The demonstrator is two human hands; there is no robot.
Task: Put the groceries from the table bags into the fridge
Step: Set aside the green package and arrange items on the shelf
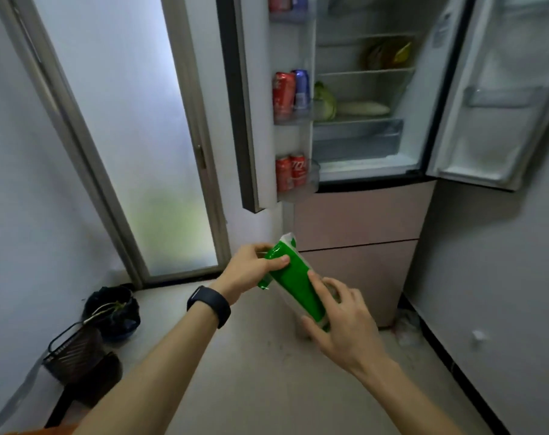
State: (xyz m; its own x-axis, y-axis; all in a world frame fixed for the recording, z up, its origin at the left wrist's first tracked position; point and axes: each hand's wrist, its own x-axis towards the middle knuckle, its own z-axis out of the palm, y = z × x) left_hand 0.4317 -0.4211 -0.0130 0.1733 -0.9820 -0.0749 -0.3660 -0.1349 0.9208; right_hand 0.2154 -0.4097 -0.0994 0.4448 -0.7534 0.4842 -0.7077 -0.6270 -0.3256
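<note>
Hands out front: the left hand (251, 271) pinches the top of a green packet (295, 284), the right hand (342, 321) grips its lower end, held low before the open fridge (364, 98). Red cans (290, 172) line the door shelf; possibly a cabbage (325, 100) inside. Black baskets (75, 356) sit on the floor, left.

Two hands: left hand (251, 271), right hand (342, 324). One green-and-white packet (295, 284). One black wristband (209, 304). One fridge (361, 146) with two open doors. Red cans in the left door bins: one at the top (279, 2), one in the middle (283, 95), two at the bottom (291, 172). Blue cans: one at the top (300, 1), one in the middle (301, 89). One cabbage (325, 100). One pale long vegetable (364, 108). One black wire basket (73, 350).
</note>
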